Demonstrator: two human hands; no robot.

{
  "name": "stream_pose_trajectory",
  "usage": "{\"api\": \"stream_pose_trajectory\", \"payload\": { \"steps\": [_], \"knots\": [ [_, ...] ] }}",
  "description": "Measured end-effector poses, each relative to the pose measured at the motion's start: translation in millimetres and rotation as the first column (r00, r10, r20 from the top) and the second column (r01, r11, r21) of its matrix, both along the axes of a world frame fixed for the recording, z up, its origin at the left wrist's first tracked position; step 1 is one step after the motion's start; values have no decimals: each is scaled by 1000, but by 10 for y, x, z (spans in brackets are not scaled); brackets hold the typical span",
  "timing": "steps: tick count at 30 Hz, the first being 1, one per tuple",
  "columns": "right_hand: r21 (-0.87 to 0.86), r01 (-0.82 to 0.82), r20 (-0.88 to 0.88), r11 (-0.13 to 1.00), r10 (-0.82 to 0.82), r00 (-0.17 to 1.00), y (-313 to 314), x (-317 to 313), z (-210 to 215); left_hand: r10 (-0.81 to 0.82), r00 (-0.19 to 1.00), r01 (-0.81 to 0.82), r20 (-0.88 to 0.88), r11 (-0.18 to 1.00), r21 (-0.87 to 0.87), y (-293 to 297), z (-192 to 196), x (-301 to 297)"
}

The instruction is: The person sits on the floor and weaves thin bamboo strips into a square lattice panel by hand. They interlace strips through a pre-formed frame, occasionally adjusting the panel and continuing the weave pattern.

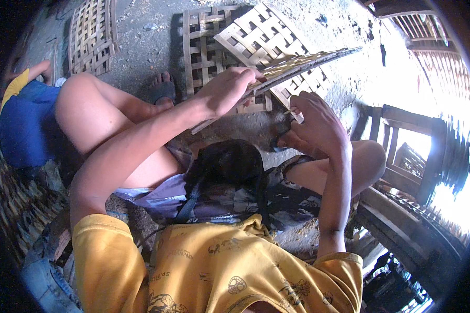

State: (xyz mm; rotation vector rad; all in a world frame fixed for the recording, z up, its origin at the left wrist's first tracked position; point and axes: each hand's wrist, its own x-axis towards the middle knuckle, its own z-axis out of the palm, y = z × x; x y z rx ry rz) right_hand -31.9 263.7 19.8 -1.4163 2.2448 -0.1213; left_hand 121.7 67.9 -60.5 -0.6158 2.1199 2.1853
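Note:
A woven bamboo panel [310, 61] is held up in front of me, tilted and seen nearly edge-on. My left hand [225, 94] is closed round its near-left part, with some fingers hidden behind it. Just below the panel's right half, my right hand [318, 122] is bent into a pinch, apart from the panel. A short, thin, pale strip [289, 110] sticks out from its fingertips; it looks like a sliver of bamboo. Between my knees lies a black bundle [230, 161], cloth or a bag.
Two lattice panels, one slatted [196, 49] and one paler [261, 28], overlap on the floor beyond my feet. Another woven panel [92, 36] lies far left. A person in blue [28, 122] sits close on my left. Wooden framework [433, 151] stands at right.

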Motion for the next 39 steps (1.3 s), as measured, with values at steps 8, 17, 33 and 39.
{"api": "stream_pose_trajectory", "payload": {
  "steps": [8, 17, 33, 39],
  "knots": [
    [-37, -24, -2, 999, 24, 1000, -77, 22, 55, -41, 999, 41, 0, 998, -48, -61, 46, -17],
    [-254, 209, 78, 944, -196, 978, -238, -37, 137, -49, 999, 49, 4, 998, -27, -52, 87, 1],
    [-290, 371, -238, 882, -442, 865, -578, -764, -96, -90, 996, 89, -5, 995, -52, -37, 10, -7],
    [-329, 417, -73, 847, -463, 883, -612, -809, -350, -93, 995, 96, 31, 991, -93, -136, -53, -13]
  ]
}}
